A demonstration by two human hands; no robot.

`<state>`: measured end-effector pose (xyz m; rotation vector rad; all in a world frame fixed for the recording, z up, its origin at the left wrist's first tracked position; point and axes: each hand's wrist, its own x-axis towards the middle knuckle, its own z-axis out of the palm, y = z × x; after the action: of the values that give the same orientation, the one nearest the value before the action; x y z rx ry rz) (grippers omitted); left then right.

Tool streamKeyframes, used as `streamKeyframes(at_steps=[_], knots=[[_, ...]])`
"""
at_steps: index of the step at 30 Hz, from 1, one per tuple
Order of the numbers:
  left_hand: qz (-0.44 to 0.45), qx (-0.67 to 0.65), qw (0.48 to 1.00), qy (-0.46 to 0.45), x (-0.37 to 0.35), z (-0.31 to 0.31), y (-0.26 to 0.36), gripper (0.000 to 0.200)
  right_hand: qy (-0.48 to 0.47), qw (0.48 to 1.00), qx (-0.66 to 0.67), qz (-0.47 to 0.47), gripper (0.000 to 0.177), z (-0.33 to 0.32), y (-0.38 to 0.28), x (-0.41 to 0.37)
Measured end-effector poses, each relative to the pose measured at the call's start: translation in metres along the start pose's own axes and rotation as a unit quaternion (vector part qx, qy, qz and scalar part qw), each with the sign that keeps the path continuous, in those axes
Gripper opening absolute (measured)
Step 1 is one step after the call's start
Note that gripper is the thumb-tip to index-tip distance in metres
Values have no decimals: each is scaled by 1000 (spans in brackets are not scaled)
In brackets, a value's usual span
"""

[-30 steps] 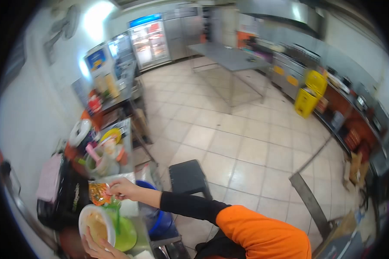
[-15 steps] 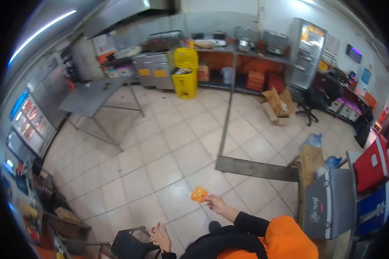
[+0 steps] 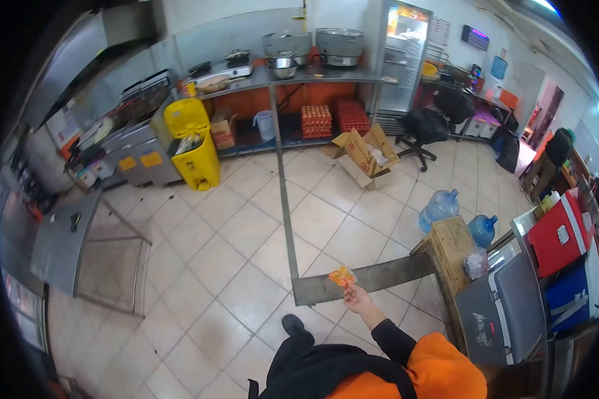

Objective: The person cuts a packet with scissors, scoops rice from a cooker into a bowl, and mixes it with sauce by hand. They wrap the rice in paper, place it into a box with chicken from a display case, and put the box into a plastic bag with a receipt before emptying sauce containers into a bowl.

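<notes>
In the head view you've swung further round over the floor (image 3: pixel 246 233), your right hand (image 3: pixel 357 299), lower centre of frame, keeps its fingers pinched on the packet (image 3: pixel 343 276) held out ahead, and your left hand has dropped out of sight.

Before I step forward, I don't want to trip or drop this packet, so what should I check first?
1. Grip: the right hand pinches the orange packet by its lower edge: ok.
2. Left hand free: out of view, cannot tell.
3. Way straight ahead: a grey metal bar crosses just beyond the packet: not ok.
4. Water jugs stand off to the right, by the wooden block: ok.
5. Open cardboard box lies well beyond the bar: ok.
</notes>
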<state>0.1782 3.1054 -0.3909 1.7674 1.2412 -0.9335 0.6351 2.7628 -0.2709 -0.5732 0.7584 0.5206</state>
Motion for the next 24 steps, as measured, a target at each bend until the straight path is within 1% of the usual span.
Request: streamKeyframes(at_steps=[2, 3, 5, 6, 7, 8, 9, 10, 11, 12, 13, 14, 15, 16, 17, 18, 19, 20, 21, 22, 23, 24], knots=[[25, 5, 1000, 1, 32, -37, 55, 50, 74, 996, 46, -15, 17, 18, -26, 17], [45, 9, 999, 9, 50, -57, 86, 50, 74, 996, 51, -22, 17, 26, -39, 31], [102, 14, 994, 33, 85, -100, 152, 50, 95, 990, 106, -18, 18, 38, -61, 57], [158, 17, 985, 62, 107, -124, 190, 50, 99, 989, 110, -18, 18, 41, -77, 74], [248, 21, 962, 111, 132, -149, 234, 51, 98, 987, 123, -23, 18, 43, -92, 91], [355, 17, 917, 181, 156, -170, 281, 51, 96, 985, 137, -28, 18, 49, -106, 107], [304, -46, 946, 105, 177, -201, 344, 49, 117, 982, 150, -18, 18, 65, -128, 117], [356, -143, 919, 92, 181, -240, 458, 44, 103, 981, 148, -70, 17, 88, -172, 154], [480, -175, 844, 165, 194, -248, 508, 40, 91, 979, 139, -120, 16, 95, -206, 182], [529, -148, 812, 197, 162, -259, 562, 38, 78, 980, 126, -131, 15, 107, -246, 206], [526, -153, 812, 200, 126, -270, 599, 38, 62, 982, 110, -142, 15, 122, -290, 231], [513, -171, 825, 166, 94, -277, 631, 36, 67, 972, 111, -198, 15, 136, -338, 264], [496, -188, 837, 134, 81, -276, 655, 35, 72, 960, 110, -249, 14, 140, -385, 308], [488, -196, 839, 139, 92, -270, 662, 35, 56, 950, 113, -285, 17, 116, -449, 395], [456, -169, 857, 170, 116, -262, 651, 34, 39, 940, 117, -319, 22, 97, -509, 474], [423, -138, 873, 201, 133, -251, 636, 33, 71, 930, 110, -344, 22, 152, -532, 426], [377, -67, 899, 212, 140, -239, 618, 30, 104, 919, 103, -367, 23, 211, -555, 371], [328, 7, 919, 218, 145, -225, 595, 29, 163, 923, 55, -344, 26, 236, -578, 363], [334, 43, 917, 214, 152, -208, 566, 28, 221, 921, 7, -321, 30, 248, -598, 365], [203, 65, 966, 148, 149, -196, 547, 32, 226, 923, 8, -312, 30, 251, -610, 382], [171, 70, 974, 132, 138, -178, 527, 27, 209, 910, -45, -354, 28, 246, -618, 408], [112, 31, 988, 105, 123, -164, 512, 30, 191, 894, -99, -394, 27, 230, -623, 439]])
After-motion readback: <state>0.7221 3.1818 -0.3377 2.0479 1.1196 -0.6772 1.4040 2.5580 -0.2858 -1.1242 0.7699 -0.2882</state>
